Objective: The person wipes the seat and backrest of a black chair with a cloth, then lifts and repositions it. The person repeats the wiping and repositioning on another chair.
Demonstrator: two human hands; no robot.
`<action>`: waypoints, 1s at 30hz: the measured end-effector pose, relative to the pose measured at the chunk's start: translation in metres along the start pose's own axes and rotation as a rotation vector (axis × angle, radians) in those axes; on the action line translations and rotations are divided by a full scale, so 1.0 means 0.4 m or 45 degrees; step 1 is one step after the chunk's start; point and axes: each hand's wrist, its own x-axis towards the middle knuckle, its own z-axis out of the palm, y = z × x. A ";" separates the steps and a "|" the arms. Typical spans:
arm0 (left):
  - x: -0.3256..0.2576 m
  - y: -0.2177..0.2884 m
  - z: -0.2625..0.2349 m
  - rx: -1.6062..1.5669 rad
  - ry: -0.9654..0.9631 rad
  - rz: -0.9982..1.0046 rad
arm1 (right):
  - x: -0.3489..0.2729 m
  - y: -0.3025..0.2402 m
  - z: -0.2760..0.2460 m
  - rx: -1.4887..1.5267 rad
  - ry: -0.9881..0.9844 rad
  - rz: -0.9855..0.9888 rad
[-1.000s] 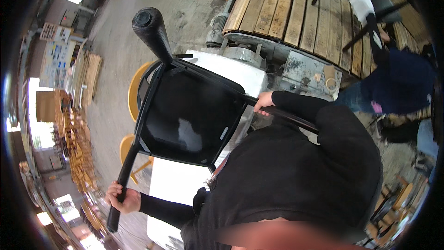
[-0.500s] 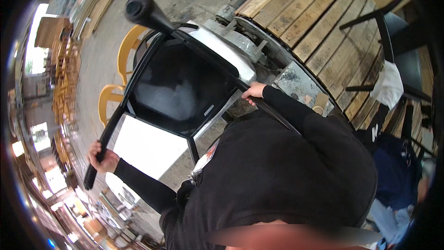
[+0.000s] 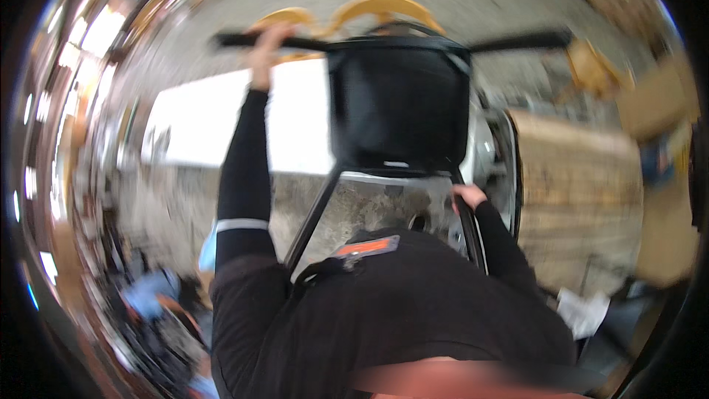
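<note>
Chair (image 3: 399, 103), black, held off the floor in front of the person and tipped so its seat faces the camera, legs spreading out far left and far right along the top of the view. Left hand (image 3: 263, 46) is raised at arm's length and closed around the far-left leg; right hand (image 3: 467, 196) sits low and near, closed on the frame rail at the right side of the seat. Risk, as judged from this frame: the load is carried on two widely separated grips, one high and far, one low and close, so the chair could twist about that line and slip from the extended left hand. The far-right leg reaches toward the brown cardboard boxes (image 3: 650, 96) and could clip them if the chair swings; the yellow wooden chairs (image 3: 354, 11) just beyond the seat are also within reach of the legs. White tabletop (image 3: 199, 133) lies behind the left arm, and a dropped chair would strike it or the concrete floor (image 3: 369, 207). Whole frame is motion-blurred: finger positions are only roughly readable, objects at the left rim are smeared beyond telling, and the person's torso hides the near end of the chair frame.
</note>
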 end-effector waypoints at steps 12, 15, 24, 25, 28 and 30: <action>-0.840 -0.051 -0.477 0.013 -0.272 -0.826 | -0.133 -0.304 0.227 -1.277 0.180 -0.990; -1.270 -0.072 -0.659 0.205 -0.031 -1.191 | -0.207 -0.431 0.499 -1.091 -0.145 -1.483; -2.079 0.086 -0.739 0.220 0.457 -2.024 | -0.278 -0.420 1.287 -1.364 -0.554 -1.510; -2.124 0.105 -0.745 0.262 0.577 -2.044 | -0.248 -0.409 1.336 -1.530 -0.449 -1.389; -2.221 0.138 -0.792 0.260 0.718 -2.351 | -0.121 -0.396 1.420 -2.094 -0.427 -1.316; -2.251 0.147 -0.820 0.294 0.986 -2.346 | -0.025 -0.402 1.445 -2.347 -0.320 -1.268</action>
